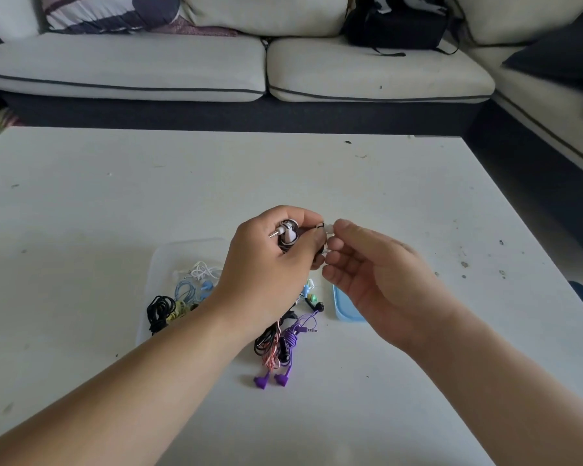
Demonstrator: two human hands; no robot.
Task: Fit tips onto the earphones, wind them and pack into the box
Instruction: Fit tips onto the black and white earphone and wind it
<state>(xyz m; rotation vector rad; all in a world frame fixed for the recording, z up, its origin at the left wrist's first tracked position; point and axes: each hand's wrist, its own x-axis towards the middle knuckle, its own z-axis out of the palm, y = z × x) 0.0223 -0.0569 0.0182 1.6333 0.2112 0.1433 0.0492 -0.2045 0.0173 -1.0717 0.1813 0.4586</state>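
My left hand grips a wound black-and-white earphone bundle, its silver jack plug sticking out to the left. An earbud of that set pokes out past my left thumb. My right hand pinches a small white tip against that earbud with thumb and forefinger. Both hands hover above the white table. Below them lies the clear plastic box with several wound earphones inside. A loose pile of black, pink and purple earphones lies in front of the box.
A light blue lid lies on the white table to the right of the pile, partly under my right hand. A grey sofa with a black bag runs along the table's far side and right.
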